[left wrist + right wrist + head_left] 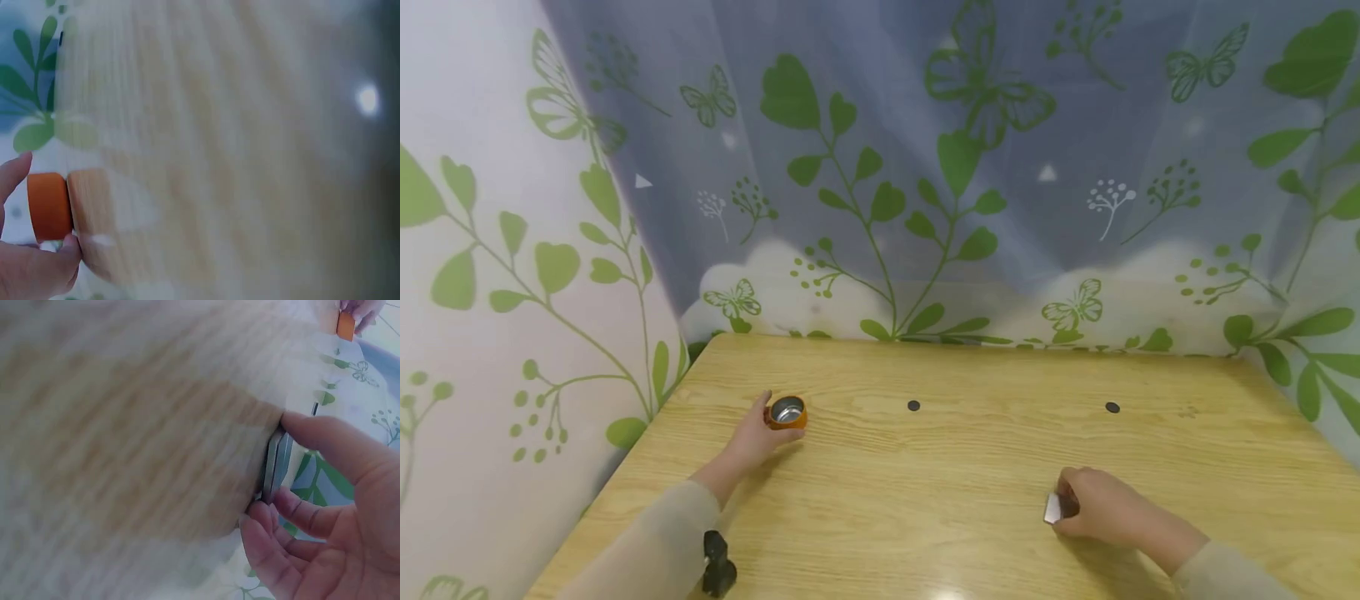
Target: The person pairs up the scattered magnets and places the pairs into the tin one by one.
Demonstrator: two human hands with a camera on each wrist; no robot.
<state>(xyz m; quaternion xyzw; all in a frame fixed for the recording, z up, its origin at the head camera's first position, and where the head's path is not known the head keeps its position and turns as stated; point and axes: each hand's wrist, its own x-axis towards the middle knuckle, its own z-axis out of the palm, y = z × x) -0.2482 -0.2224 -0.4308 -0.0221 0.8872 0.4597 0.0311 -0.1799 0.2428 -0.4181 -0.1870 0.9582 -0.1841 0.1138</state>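
Observation:
A small orange cup [788, 413] with a shiny metal inside stands upright toward the table's far left. My left hand [752, 437] grips it from the near left side, thumb on one side and fingers on the other. In the left wrist view the cup's orange wall [50, 206] shows between finger and thumb. At the right front, my right hand [1108, 504] pinches a small flat piece [1054, 508] with a pale, bright face. The right wrist view shows this piece edge-on as a thin grey slab [275, 465] close to the tabletop, between thumb and fingertips.
Two small dark discs [913, 406] lie on the wooden table [880, 492], one near the middle and another disc [1112, 407] to the right. A black object [718, 564] is at the left sleeve. Curtains [880, 167] with green leaf prints hang behind and beside the table.

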